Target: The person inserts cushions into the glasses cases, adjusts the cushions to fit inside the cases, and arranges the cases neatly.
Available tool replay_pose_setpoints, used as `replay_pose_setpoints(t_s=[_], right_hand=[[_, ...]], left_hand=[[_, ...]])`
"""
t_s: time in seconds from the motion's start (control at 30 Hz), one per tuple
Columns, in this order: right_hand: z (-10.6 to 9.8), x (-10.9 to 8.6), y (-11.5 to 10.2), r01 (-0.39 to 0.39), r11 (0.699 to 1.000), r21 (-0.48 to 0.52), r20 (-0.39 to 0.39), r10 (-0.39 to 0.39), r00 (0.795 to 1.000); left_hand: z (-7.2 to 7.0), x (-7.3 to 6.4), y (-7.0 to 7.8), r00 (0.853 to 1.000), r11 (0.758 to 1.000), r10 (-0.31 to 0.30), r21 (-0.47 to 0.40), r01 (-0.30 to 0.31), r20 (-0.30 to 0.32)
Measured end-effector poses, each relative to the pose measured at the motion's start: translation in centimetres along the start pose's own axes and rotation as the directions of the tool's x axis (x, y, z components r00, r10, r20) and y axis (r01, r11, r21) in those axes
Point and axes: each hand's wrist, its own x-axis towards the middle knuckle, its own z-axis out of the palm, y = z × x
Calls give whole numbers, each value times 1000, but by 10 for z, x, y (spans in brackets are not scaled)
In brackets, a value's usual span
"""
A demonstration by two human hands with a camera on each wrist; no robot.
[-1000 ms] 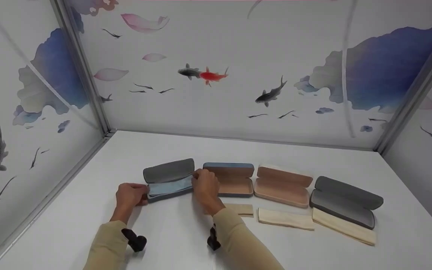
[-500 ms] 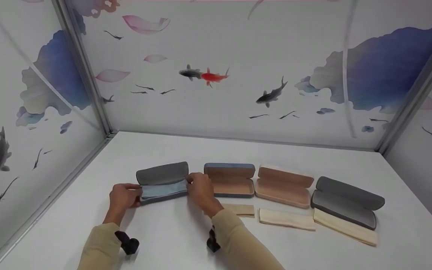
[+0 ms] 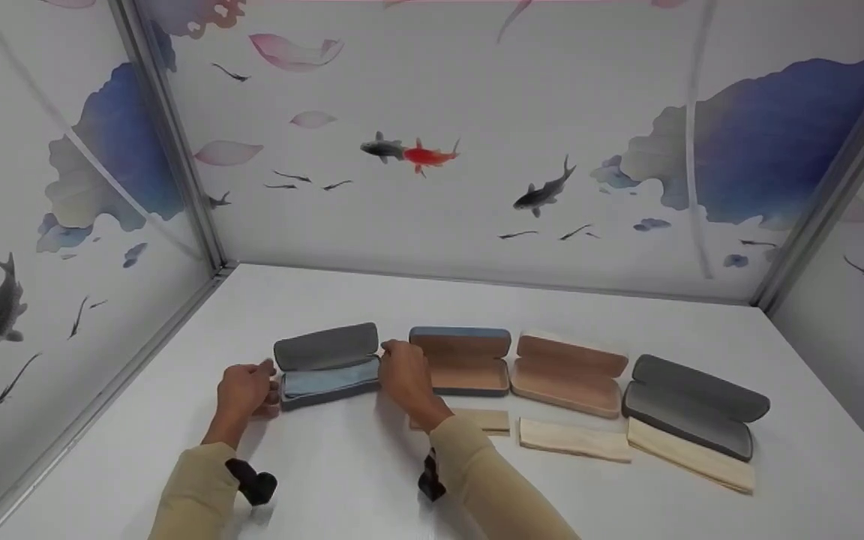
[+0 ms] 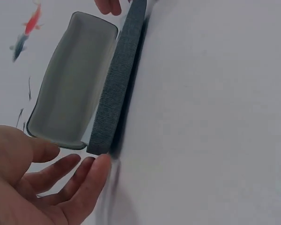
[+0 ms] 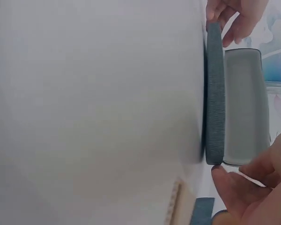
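A glasses case [image 3: 325, 347] stands with its grey-lined lid raised at the left of the row. Inside its base lies a folded light-blue cloth [image 3: 329, 379]. At the case's left end is my left hand [image 3: 246, 394], its fingers loosely bent and holding nothing; in the left wrist view the fingertips [image 4: 102, 164] are right beside the case's corner. My right hand [image 3: 408, 379] is at the opposite end, between this case and its neighbour. The right wrist view shows its fingers spread beside the end of the case's dark blue-grey base [image 5: 215, 98], gripping nothing.
To the right stand more open cases: a blue one with brown lining [image 3: 469, 375], a pinkish-brown one [image 3: 567, 382] and a grey one [image 3: 687, 412]. Folded cream cloths [image 3: 573, 439] lie before them. Printed walls [image 3: 477, 247] enclose the white table [image 3: 342, 480].
The leftmost case shifted slightly left and nearer with both hands pinching its ends. Since then my fingers have loosened and come off it, and the case stays put.
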Motion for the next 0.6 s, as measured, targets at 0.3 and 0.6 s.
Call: replay_pose_setpoints(t_s=[0.3, 0.6], right_hand=[[-14, 12, -19, -259, 939, 225, 206, 214, 955], [-24, 16, -26, -478, 800, 362, 431, 311, 847]], left_hand=[[-7, 0, 21, 990, 995, -92, 40, 89, 108], [-8, -4, 30, 966, 994, -108, 46, 100, 236]])
